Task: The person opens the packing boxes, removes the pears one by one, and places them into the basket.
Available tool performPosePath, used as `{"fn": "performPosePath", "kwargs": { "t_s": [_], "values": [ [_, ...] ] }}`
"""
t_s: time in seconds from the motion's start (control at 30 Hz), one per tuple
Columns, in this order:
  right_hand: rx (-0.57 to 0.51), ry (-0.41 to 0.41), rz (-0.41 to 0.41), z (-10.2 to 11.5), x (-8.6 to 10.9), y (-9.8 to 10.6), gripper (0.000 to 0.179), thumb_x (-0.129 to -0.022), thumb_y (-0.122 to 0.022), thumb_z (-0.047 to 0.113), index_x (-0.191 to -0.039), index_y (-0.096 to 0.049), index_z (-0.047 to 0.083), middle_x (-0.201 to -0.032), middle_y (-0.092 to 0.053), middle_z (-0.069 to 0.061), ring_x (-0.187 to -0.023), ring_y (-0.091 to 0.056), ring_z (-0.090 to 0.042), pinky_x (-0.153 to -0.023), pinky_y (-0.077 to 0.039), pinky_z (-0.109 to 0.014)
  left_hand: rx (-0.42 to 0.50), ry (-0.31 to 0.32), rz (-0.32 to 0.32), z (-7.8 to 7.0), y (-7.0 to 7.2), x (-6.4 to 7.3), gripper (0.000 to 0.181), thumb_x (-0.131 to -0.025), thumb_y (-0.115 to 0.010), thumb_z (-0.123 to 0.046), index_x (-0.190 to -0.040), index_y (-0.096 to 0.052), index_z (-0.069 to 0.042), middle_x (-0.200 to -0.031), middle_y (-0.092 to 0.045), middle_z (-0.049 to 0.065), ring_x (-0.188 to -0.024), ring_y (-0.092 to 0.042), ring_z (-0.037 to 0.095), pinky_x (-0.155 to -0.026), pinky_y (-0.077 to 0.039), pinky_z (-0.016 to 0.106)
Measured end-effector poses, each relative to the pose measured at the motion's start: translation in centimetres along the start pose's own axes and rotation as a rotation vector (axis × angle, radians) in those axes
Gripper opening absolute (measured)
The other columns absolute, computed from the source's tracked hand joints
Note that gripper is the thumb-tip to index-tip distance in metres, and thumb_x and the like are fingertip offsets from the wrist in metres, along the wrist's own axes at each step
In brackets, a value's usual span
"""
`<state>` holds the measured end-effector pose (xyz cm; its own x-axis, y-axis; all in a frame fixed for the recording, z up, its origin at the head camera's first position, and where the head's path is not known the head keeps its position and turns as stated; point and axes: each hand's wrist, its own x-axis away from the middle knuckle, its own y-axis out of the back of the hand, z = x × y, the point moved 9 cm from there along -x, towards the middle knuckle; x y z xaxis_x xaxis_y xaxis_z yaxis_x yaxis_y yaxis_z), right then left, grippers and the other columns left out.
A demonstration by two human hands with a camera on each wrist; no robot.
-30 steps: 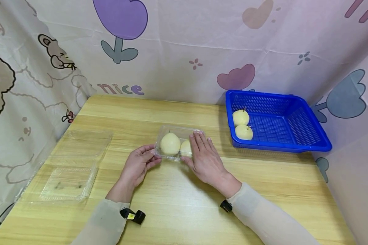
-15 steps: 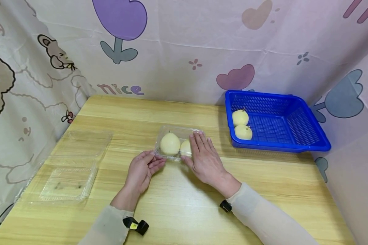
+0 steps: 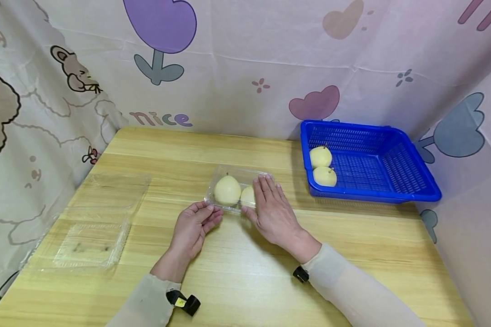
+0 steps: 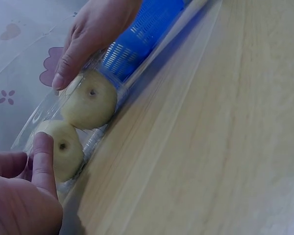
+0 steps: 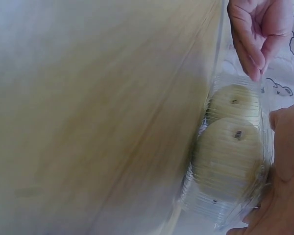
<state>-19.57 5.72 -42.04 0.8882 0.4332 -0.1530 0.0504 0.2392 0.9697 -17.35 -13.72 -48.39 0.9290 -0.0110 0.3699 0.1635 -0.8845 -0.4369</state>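
Observation:
A clear plastic clamshell box [image 3: 245,175] stands mid-table with two pale yellow pears inside, the left pear [image 3: 227,190] in full sight and the right pear [image 3: 248,196] partly hidden by a hand. My right hand [image 3: 275,215] lies across the right end of its lid, fingers straight. At the near left corner, my left hand [image 3: 192,227] pinches the box's edge between thumb and fingers. The left wrist view shows the left hand [image 4: 19,200] at one end of the box and the right hand [image 4: 95,34] at the other.
An open, clear clamshell box [image 3: 94,213] lies at the table's left side. A blue mesh basket [image 3: 372,197] sits at the back right, holding two more pears [image 3: 325,176] by its left wall. Printed cloth hangs behind the table [image 3: 245,281] and at both sides.
My left hand has shifted slightly right and toward me along the box's near left corner. The box's left edge has moved a little; my right hand stays on the lid.

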Motion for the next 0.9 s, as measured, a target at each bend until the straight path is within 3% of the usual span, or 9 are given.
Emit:
{"fn": "performPosePath", "kwargs": {
  "t_s": [0.33, 0.9],
  "values": [
    [-0.003, 0.018, -0.030, 0.1, 0.0, 0.3, 0.081, -0.111, -0.045, 0.054, -0.165, -0.026, -0.004, -0.172, -0.022, -0.026, -0.163, -0.015, -0.041, -0.132, -0.021, -0.058, -0.008, -0.009, -0.015, 0.2, 0.1, -0.2, 0.018, -0.107, -0.057, 0.000, -0.124, -0.053, 0.005, -0.102, -0.076, 0.004, -0.099, -0.077, 0.015, -0.093, -0.063, 0.029],
    [-0.018, -0.009, 0.042, -0.1, -0.1, -0.2, 0.083, -0.111, -0.039, 0.057, -0.167, -0.019, -0.001, -0.175, -0.014, -0.022, -0.164, -0.005, -0.036, -0.133, -0.014, -0.055, -0.027, 0.025, 0.030, 1.4, -1.3, -0.2, 0.011, -0.103, -0.065, 0.000, -0.112, -0.065, 0.005, -0.096, -0.078, 0.007, -0.092, -0.078, 0.016, -0.087, -0.065, 0.028]
  ]
}}
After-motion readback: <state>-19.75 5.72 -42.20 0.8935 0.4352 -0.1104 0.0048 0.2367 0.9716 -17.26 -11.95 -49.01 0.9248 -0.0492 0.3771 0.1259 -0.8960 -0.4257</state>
